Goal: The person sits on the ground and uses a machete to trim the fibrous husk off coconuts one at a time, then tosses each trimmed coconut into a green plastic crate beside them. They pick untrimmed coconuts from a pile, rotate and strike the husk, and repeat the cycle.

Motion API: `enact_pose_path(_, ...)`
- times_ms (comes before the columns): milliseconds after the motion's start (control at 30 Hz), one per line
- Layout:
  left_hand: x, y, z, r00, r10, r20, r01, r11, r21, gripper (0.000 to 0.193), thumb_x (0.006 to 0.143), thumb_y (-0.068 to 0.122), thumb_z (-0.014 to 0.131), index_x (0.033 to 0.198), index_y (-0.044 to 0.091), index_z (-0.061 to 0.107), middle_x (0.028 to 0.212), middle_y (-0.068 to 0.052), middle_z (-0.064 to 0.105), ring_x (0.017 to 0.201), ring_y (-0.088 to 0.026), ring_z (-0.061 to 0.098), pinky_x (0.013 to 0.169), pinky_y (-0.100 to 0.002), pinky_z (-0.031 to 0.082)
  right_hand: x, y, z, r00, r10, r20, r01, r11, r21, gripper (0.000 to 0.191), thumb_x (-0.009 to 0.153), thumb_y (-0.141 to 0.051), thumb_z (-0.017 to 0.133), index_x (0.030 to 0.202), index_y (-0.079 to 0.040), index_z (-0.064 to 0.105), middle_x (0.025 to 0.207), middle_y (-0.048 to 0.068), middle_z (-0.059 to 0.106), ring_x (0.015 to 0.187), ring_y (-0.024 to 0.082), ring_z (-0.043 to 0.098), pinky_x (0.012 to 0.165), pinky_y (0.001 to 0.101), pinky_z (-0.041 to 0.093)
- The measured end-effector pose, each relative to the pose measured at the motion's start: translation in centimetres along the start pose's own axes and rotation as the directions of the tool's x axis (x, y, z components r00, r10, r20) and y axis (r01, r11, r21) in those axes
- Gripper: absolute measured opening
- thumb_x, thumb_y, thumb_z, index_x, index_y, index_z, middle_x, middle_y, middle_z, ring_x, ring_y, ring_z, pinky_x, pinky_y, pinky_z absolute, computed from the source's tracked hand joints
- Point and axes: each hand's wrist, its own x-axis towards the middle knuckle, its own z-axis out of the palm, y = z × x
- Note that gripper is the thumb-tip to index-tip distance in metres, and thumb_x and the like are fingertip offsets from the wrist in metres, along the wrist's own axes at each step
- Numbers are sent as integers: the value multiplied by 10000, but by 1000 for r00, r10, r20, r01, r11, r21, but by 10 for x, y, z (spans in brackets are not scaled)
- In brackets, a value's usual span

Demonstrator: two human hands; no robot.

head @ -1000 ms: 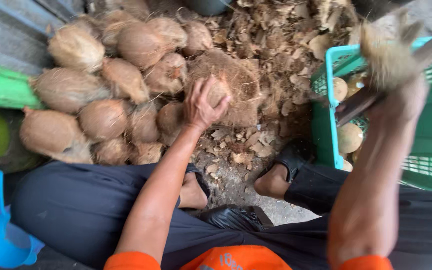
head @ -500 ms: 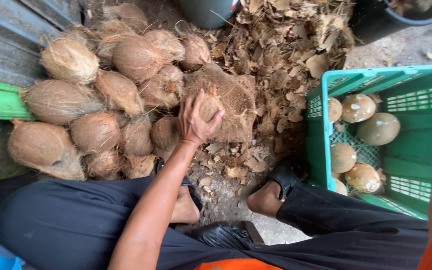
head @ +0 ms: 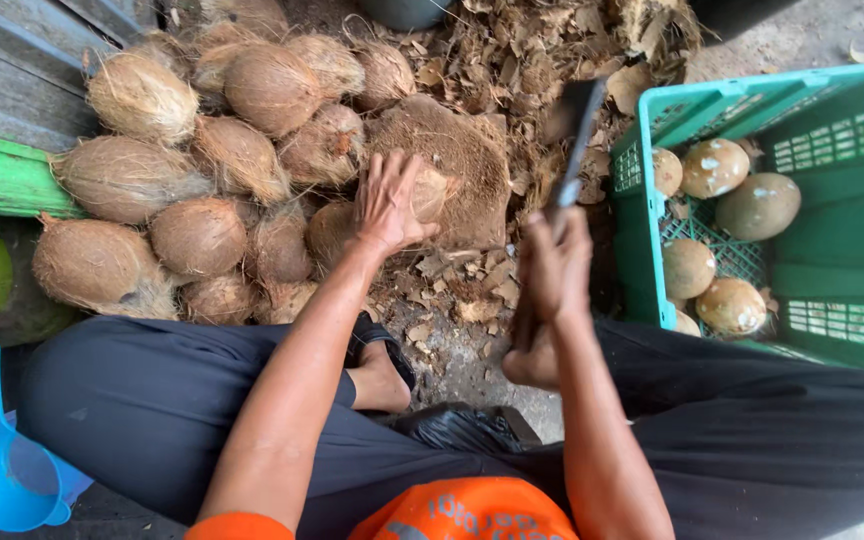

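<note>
Left hand (head: 389,205): closed over coconut (head: 430,192) on block (head: 457,165).
Right hand (head: 552,265): gripping cleaver (head: 572,130), raised beside it.
Done: peeled coconuts (head: 712,170) in crate (head: 822,290), right of hands.
Left: husked pile (head: 202,150), beyond left hand.

My left arm stretches forward, nearly straight, bare from the orange sleeve to the wrist. My left hand (head: 392,203) lies palm down with its fingers spread and curled, gripping what sits under it; the thumb wraps round the near right side. My right arm comes up from the lower edge, bent at the elbow, the forearm rising steeply towards the wrist. My right hand (head: 555,262) sits to the right of the left one and nearer to my body, closed in a fist around a handle, knuckles facing up. Both my legs are folded, knees spread wide, one bare foot (head: 382,375) tucked below the left forearm.
</note>
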Motion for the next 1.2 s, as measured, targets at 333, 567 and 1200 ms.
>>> enact_pose_path(333, 8, 1, 13, 804, -588, -94, 325, 565, -759, 634, 831, 626, 701, 1228, 141, 608, 1218, -105, 600, 1129, -273, 565, 938, -509, 459, -22, 35, 33, 952, 191, 240, -141, 967, -212, 175, 1028, -244, 597, 1038, -104, 493, 683, -10, 515, 499, 110, 487, 412, 277, 433)
enact_pose_path(567, 15, 14, 17, 786, -517, -339, 128, 672, -729, 502, 882, 666, 634, 918, 170, 704, 880, 13, 693, 812, -148, 642, 812, -398, 532, -35, -53, 6, 994, -58, 98, 45, 990, 132, 163, 1059, -226, 588, 1000, -94, 512, 635, -35, 494, 452, 72, 455, 392, 251, 382)
enact_pose_path(1200, 37, 23, 13, 777, -603, -184, 389, 688, -613, 470, 946, 615, 571, 854, 199, 768, 743, 39, 668, 554, -109, 539, 431, -338, 407, -41, -28, 26, 980, -193, -54, 201, 936, 290, 290, 1028, -305, 628, 867, -95, 509, 574, -5, 524, 432, 86, 510, 384, 270, 418)
